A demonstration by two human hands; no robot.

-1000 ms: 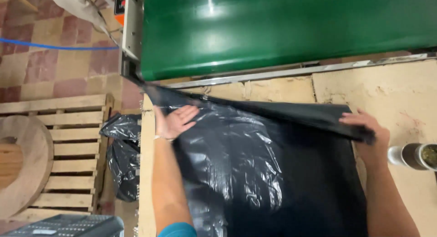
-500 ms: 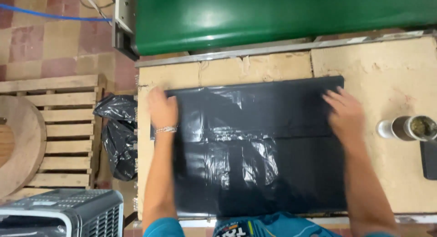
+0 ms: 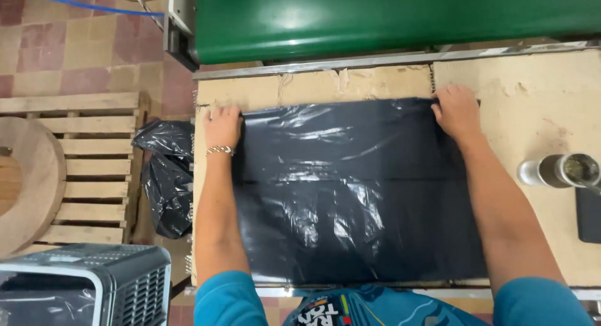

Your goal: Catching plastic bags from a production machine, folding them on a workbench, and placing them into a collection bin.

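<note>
Glossy plastic bag [image 3: 350,188]; rough matt cardboard tabletop [image 3: 532,107].

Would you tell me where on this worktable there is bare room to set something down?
The widest free patch is the table surface right of the black bag, above the metal cup. A narrow strip lies between the bag's top edge and the green conveyor. The bag, pinned by the left hand and right hand, fills the middle.

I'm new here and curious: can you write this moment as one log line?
left hand: flat on black plastic bag, far-left corner | right hand: flat on far-right corner | bag: spread on worktable
</note>
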